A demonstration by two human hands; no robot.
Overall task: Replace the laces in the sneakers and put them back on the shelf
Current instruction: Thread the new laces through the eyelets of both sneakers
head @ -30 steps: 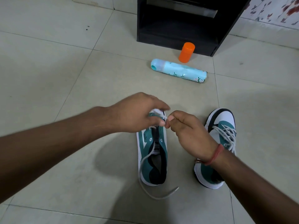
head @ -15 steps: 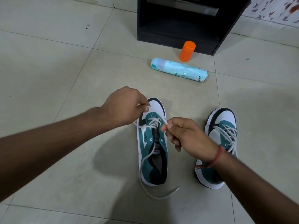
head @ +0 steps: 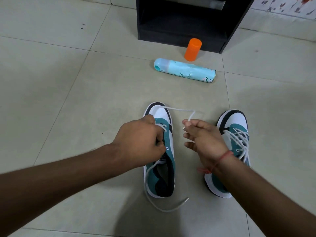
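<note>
My left hand (head: 140, 142) pinches the eyelet area of the left sneaker (head: 159, 151); my right hand (head: 203, 139) grips the white lace (head: 179, 110) end. Right sneaker (head: 234, 134) just right, laced. Black shelf (head: 179, 19) far.

2 teal-and-white sneakers stand upright on the floor, toes toward the black shelf (head: 184, 23). The left sneaker (head: 162, 168) is partly laced; its white lace (head: 179, 110) loops over the toe, the other end trailing past the heel. The right sneaker (head: 234, 134), farther from the shelf's left side, is fully laced.
</note>
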